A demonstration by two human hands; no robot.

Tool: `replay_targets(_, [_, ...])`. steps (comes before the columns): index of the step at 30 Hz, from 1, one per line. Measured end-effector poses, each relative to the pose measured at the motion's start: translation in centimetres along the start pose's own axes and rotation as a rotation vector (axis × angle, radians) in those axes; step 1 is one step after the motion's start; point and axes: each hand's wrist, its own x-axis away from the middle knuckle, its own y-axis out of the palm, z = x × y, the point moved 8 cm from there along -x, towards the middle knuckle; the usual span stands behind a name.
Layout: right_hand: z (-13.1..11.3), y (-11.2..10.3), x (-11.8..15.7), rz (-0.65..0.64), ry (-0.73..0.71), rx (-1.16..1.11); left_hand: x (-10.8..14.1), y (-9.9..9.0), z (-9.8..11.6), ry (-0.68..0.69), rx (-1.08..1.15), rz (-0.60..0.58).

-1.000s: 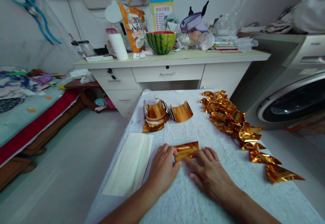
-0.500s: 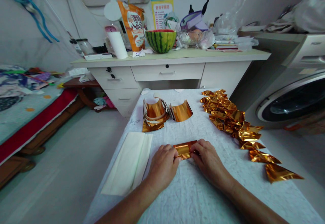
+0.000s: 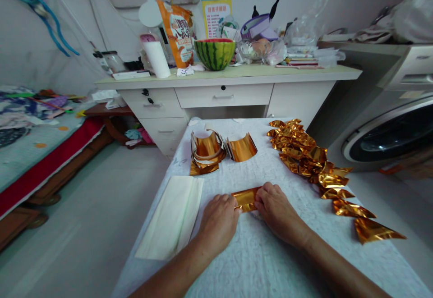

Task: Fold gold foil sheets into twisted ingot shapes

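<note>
Between my hands, low over the table, is a small rolled sheet of gold foil paper point(image 3: 246, 199). My left hand point(image 3: 219, 219) grips its left end with curled fingers, and my right hand point(image 3: 274, 210) pinches the right end. Beyond them lie a curled stack of gold foil sheets point(image 3: 207, 147) and a single curved gold foil sheet point(image 3: 242, 148). A long pile of folded gold foil pieces point(image 3: 306, 156) runs along the table's right side. To the left of my left hand lies a folded pale paper sheet point(image 3: 171, 219). My fingertips are partly hidden behind the foil.
The table point(image 3: 233, 262) has a pale cloth. Past its far end stands a white desk point(image 3: 203, 81) bearing a halved watermelon point(image 3: 214, 55), an orange pouch point(image 3: 177, 34) and clutter. A washing machine point(image 3: 402, 108) is at right, a bed point(image 3: 40, 153) at left.
My right hand's fingers have shifted slightly on the foil's right end. The foil stays in nearly the same place, and the pieces around it have not moved.
</note>
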Motion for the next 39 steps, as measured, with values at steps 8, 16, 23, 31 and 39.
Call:
replay_targets(8, [0.0, 0.5, -0.1, -0.012, 0.001, 0.062, -0.1, 0.1, 0.3, -0.017, -0.057, -0.035])
replay_targets(16, [-0.2, 0.5, -0.1, -0.007, 0.023, 0.091, -0.1, 0.3, 0.4, -0.04, -0.075, -0.018])
replay_targets(23, [-0.3, -0.1, 0.5, 0.105, 0.013, -0.019, 0.0, 0.3, 0.2, -0.046, -0.067, 0.032])
replay_targets(31, [-2.0, 0.0, 1.1, 0.099, -0.102, -0.048, 0.6, -0.2, 0.0, -0.09, -0.048, 0.089])
replay_targets(39, [-2.8, 0.0, 1.0, 0.143, -0.038, 0.055, 1.3, -0.9, -1.0, -0.139, -0.061, 0.19])
